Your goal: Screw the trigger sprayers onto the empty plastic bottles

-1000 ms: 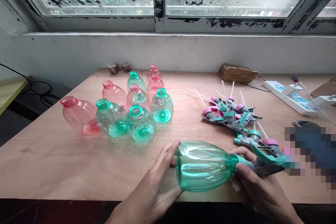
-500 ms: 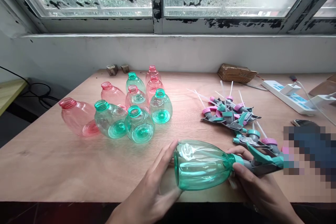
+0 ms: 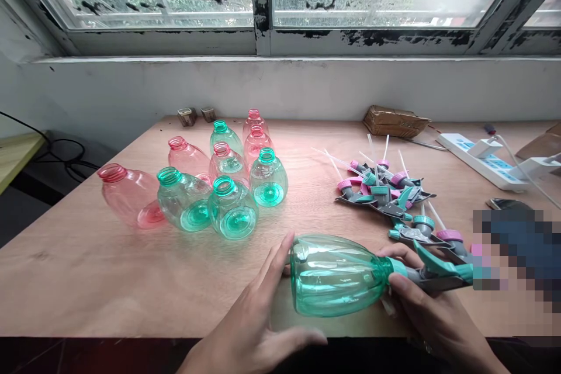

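A green see-through spray bottle (image 3: 335, 274) lies on its side near the front edge of the wooden table (image 3: 87, 269), its base turned left. My right hand (image 3: 433, 315) is closed around the bottle's neck and the green-and-grey trigger head (image 3: 432, 272) fitted on it. My left hand (image 3: 258, 318) lies open beside the bottle's base, fingers stretched, thumb spread below the bottle and apart from it. Several empty pink and green bottles (image 3: 219, 178) stand and lie in a cluster at the table's middle left.
A pile of loose trigger spray heads (image 3: 385, 190) with white tubes lies right of centre. A white power strip (image 3: 491, 166), a brown packet (image 3: 394, 123) and two small blocks (image 3: 197, 115) sit toward the back. A blurred patch (image 3: 517, 257) covers the right edge.
My left thumb has come off the bottle's underside and spread out; the left hand has loosened from cupping the base. The bottle has turned slightly. The right hand stays put.
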Available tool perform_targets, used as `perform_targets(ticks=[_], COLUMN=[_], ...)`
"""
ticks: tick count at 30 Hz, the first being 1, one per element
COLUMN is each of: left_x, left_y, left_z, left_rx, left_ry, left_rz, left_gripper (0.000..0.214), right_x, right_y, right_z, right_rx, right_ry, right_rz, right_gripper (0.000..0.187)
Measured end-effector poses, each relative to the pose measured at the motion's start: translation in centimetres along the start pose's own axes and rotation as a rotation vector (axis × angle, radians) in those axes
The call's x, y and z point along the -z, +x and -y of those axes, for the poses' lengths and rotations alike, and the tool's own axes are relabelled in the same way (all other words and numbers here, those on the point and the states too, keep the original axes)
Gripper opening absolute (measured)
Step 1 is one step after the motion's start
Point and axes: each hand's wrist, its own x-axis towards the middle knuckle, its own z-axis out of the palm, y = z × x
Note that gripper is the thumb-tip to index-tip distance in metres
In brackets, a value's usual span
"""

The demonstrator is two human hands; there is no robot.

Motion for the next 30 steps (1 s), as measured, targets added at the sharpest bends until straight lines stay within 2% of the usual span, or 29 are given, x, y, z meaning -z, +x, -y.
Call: perform_targets(ticks=[2,7,9,14,17,21,23,26,30], left_x=[0.07,-0.05,-0.16,0.01,0.04,-0.14,-0.08,0.25,0.41], left_y=[0.11,0.38,0.33,0.19,0.33,0.39,0.31,0.23,0.32], left_z=[-0.16,-0.06,0.09,-0.03,-0.07,0.21,0.26,0.09,-0.07], left_rx=[0.029,-0.026,-0.043,0.024,0.046,-0.053,-0.069,-0.007,0.016], left_ry=[0.014,0.007,0.01,-0.021,-0.039,-0.037,-0.032,-0.038,-0.024], left_rz=[0.006,-0.033,-0.044,-0.038,-0.047,-0.051,-0.054,-0.039,0.0], left_gripper=[0.12,0.095,0.091,0.119,0.11,0.087,0.091,0.106,0.097], right_x=[0.03,-0.12,-0.19,0.05,0.26,0.21,0.05,-0.12,-0.08], right_y=[-0.05,-0.09,-0.09,-0.11,-0.08,0.02,0.05,0.03,-0.05], right_z=[-0.01,0.13,0.17,-0.13,-0.4,-0.43,-0.31,-0.17,-0.22], right_rx=[0.007,0.003,-0.006,-0.024,-0.008,-0.011,-0.009,-0.008,-0.032], right_ry=[-0.043,-0.018,0.014,-0.015,-0.045,0.009,0.055,0.098,0.092], right_rz=[-0.015,-0.019,-0.011,-0.018,-0.008,0.004,0.02,0.019,0.015], right_gripper=[0.052,0.052,0.051,0.052,0.055,0.049,0.048,0.049,0.05])
